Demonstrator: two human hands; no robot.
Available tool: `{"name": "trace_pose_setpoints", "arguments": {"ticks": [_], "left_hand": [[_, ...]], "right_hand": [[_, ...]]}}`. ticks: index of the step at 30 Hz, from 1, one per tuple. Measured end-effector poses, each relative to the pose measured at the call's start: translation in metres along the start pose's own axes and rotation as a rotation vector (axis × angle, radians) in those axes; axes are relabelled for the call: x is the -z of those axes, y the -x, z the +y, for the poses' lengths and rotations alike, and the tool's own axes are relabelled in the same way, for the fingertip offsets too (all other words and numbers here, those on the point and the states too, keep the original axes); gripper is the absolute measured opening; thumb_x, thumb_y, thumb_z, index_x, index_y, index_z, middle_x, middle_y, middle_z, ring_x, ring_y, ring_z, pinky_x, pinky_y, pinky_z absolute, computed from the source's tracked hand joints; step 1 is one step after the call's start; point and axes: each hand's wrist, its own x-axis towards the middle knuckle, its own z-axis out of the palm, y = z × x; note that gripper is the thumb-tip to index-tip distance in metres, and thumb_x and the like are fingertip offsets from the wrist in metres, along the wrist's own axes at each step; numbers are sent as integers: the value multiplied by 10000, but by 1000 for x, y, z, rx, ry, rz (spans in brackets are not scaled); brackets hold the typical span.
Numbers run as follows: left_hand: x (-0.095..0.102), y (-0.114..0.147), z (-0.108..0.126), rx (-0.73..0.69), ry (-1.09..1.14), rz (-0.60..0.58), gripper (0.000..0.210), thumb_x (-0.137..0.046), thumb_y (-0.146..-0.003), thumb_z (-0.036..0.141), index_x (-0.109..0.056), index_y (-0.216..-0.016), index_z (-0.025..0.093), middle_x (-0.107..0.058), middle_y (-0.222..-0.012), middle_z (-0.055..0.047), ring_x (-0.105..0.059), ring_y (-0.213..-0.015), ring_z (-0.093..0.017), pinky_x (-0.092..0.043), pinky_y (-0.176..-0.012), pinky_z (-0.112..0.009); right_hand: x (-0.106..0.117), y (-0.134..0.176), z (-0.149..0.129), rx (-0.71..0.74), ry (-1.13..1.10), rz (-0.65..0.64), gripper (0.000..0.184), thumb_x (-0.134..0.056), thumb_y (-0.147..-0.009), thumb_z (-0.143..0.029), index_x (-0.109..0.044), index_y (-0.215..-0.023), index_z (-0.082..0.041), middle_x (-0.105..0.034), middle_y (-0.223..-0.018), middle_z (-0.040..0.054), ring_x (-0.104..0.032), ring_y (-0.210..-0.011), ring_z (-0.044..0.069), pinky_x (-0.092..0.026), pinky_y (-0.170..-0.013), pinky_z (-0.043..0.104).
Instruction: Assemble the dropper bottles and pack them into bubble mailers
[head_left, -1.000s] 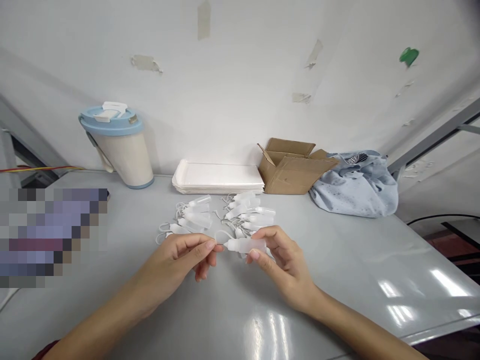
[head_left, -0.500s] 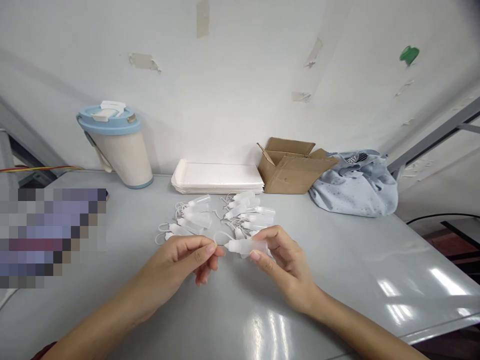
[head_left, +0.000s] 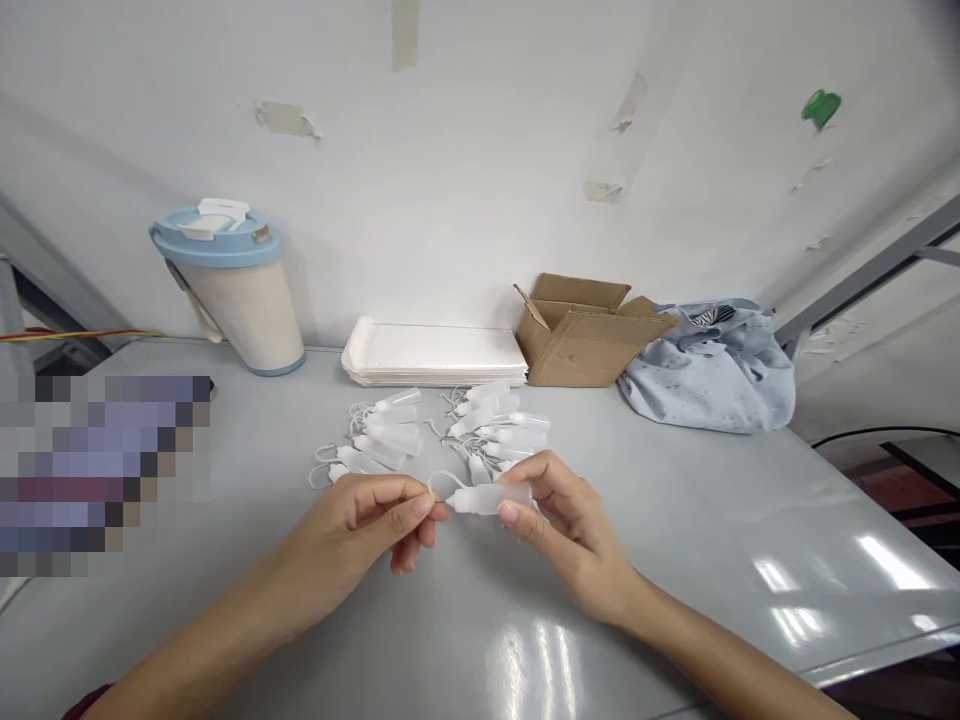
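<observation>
your right hand (head_left: 574, 530) is grasping the small translucent bottle (head_left: 487, 499), thumb on the near side of its body, fingers on the far side. that hold, well back from the tip, seems to leave the white nozzle (head_left: 460, 501) bare and steady, aimed toward your other hand. your left hand (head_left: 379, 515), left of the bottle, has thumb and forefinger pinched just beside the nozzle's tip, apparently on the end of the thin looped strap (head_left: 448, 472); what else sits in the pinch is too small to tell. the bottle is nearly level over the grey table (head_left: 675, 540), probably so you can see its tip side-on.

well left of the bottle, a pixelated object (head_left: 112, 460) cannot be made out. just beyond the bottle lie the left group of bottles (head_left: 391, 438) and the right group of bottles (head_left: 517, 437); the gap suggests two separate lots, and most nozzles point left, perhaps for easy picking up. farther beyond the bottle, a white stack (head_left: 442, 352) and a cardboard box (head_left: 607, 345) sit by the wall (head_left: 465, 150), likely leaving your forearms room. beyond it to the right slumps a cloth bag (head_left: 720, 375); beyond it to the left stands a lidded cup (head_left: 247, 312).
</observation>
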Motion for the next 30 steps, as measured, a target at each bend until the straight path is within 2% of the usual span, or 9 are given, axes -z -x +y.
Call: {"name": "trace_pose_setpoints", "arguments": {"ticks": [5,11,22,27,30], "left_hand": [[-1,0,-2,-4,-6,-39,323,-517,-899,436,-680,-763,193,-584,-663,30,-533,-585,-104,-435,-600,-209],[-3,0,-3,-12,-10,-66,303,-507,-905,415,-678,-792,191,-610,-683,25,-547,-595,-108,-442,-598,-212],[-6,2,1,-8,-6,-63,305,-502,-901,396,-648,-738,184,-621,-692,22,-549,-595,-111,-441,-603,-218],[-4,2,5,-7,-7,-53,354,-489,-906,448,-667,-744,188,-607,-684,19,-548,-607,-119,-441,-624,-225],[0,3,7,1,-8,-8,414,-454,-912,498,-688,-762,191,-611,-687,7,-552,-620,-136,-450,-642,-244]], "right_hand": [[-1,0,2,-35,35,-17,172,-557,-889,-389,-545,-916,-220,-540,-731,3,-504,-664,154,-397,-576,273],[-3,2,3,-8,39,-43,165,-541,-903,-378,-541,-925,-214,-535,-683,-12,-482,-615,137,-376,-540,253],[-5,3,5,22,20,-59,167,-533,-924,-369,-552,-931,-203,-571,-627,-23,-520,-592,131,-354,-502,234],[-4,2,5,39,-57,-36,159,-537,-932,-360,-557,-935,-203,-598,-653,-19,-553,-619,130,-403,-568,253],[-3,2,3,70,-118,-24,139,-539,-937,-339,-565,-929,-203,-604,-672,-20,-564,-632,123,-426,-618,266]]}}
